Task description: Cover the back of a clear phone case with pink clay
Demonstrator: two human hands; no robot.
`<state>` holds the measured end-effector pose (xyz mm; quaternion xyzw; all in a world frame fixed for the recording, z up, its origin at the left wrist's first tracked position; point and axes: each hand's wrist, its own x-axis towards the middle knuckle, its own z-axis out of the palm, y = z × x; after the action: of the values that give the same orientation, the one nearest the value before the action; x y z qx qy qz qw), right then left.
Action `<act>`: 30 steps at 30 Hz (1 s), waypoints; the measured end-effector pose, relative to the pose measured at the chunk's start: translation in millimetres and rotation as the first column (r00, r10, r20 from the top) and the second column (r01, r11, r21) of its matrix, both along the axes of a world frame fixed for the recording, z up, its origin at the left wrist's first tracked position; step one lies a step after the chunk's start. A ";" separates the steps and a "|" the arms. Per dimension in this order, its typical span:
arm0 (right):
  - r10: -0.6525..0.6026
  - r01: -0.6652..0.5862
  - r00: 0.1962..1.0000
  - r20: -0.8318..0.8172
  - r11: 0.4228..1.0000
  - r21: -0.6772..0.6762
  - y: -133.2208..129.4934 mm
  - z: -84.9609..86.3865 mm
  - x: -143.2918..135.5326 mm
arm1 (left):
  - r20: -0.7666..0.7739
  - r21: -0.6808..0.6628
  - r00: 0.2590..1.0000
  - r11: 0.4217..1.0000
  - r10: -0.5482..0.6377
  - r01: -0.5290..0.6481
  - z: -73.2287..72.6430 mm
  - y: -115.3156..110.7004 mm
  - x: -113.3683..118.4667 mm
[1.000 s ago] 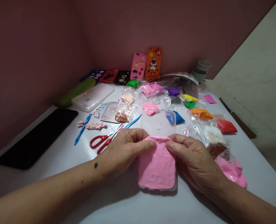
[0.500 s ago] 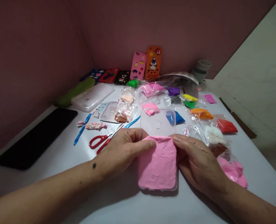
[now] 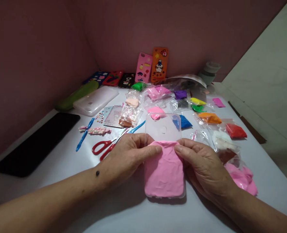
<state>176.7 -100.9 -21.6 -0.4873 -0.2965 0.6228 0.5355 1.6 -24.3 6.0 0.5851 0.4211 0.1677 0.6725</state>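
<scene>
A clear phone case [image 3: 163, 127] lies on the white table [image 3: 124, 210] in front of me, its near half covered with a flat sheet of pink clay [image 3: 164, 171]. My left hand [image 3: 126, 155] grips the case's left side, thumb pressed on the clay's upper left corner. My right hand [image 3: 203, 168] holds the right side, thumb on the clay's upper right corner.
Red scissors [image 3: 104, 147], blue clay tools [image 3: 84, 138] and a black phone [image 3: 37, 144] lie to the left. Several bags of coloured clay [image 3: 210, 118] spread behind and right, a pink clay bag [image 3: 242, 179] by my right wrist. Decorated phone cases [image 3: 159, 64] lean on the back wall.
My right thumb slid out to the clay's right edge, then returned onto its upper corner. The case shifted very slightly. My left hand stayed put.
</scene>
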 end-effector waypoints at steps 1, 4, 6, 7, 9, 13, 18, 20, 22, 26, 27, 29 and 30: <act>0.001 -0.001 1.000 0.008 1.000 0.008 -0.2 -0.6 0.1 | -0.004 0.003 1.000 1.000 0.001 -0.001 -0.1 0.1 0.0; -0.012 0.013 1.000 -0.020 1.000 0.020 0.2 0.3 -0.2 | -0.008 0.005 1.000 1.000 0.004 -0.004 -0.3 0.1 0.2; -0.026 0.029 0.998 -0.055 0.998 0.057 1.6 2.9 -1.0 | -0.009 0.006 1.000 1.000 0.003 -0.003 -0.3 0.0 0.3; -0.029 0.035 0.997 -0.072 0.996 0.078 2.6 4.4 -1.5 | -0.010 0.007 1.000 1.000 0.002 -0.002 -0.2 -0.1 0.2; -0.032 0.044 0.995 -0.098 0.992 0.120 4.4 7.2 -2.7 | -0.018 0.005 1.000 1.000 -0.006 0.006 -0.1 -0.2 0.1; -0.002 0.017 0.984 -0.177 0.996 0.083 5.1 8.3 -4.2 | -0.013 -0.004 1.000 1.000 -0.014 0.014 -0.4 0.1 0.0; -0.001 -0.003 0.994 -0.113 0.999 -0.036 2.5 5.0 -2.3 | 0.029 -0.043 0.998 0.998 -0.049 0.050 -0.1 1.1 1.8; -0.010 0.006 0.995 -0.101 0.999 -0.047 2.4 4.7 -1.7 | 0.048 -0.055 0.998 0.997 -0.046 0.049 -0.2 1.2 2.3; -0.018 0.014 0.995 -0.095 0.999 -0.046 2.6 4.9 -1.6 | 0.048 -0.026 0.998 0.999 -0.037 0.039 -1.1 0.9 2.1; -0.025 0.022 0.997 -0.076 0.999 -0.029 3.0 4.5 -1.9 | 0.037 0.054 0.999 0.998 -0.038 0.036 -4.4 0.3 0.1; -0.024 0.022 0.997 -0.069 0.999 -0.025 2.9 4.2 -2.0 | 0.035 0.060 0.998 0.997 -0.045 0.042 -5.0 0.3 -0.4; -0.023 0.022 0.998 -0.057 1.000 -0.021 2.9 3.5 -2.0 | 0.021 0.070 0.998 0.996 -0.058 0.056 -5.4 0.5 -1.1; -0.023 0.022 0.998 -0.054 1.000 -0.022 2.9 3.3 -2.0 | 0.012 0.079 0.998 0.995 -0.062 0.061 -5.1 0.7 -1.4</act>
<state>174.8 -98.0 -18.2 -0.4793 -0.2695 0.6328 0.5451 0.3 -23.6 0.9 0.6224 0.3913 0.1675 0.6568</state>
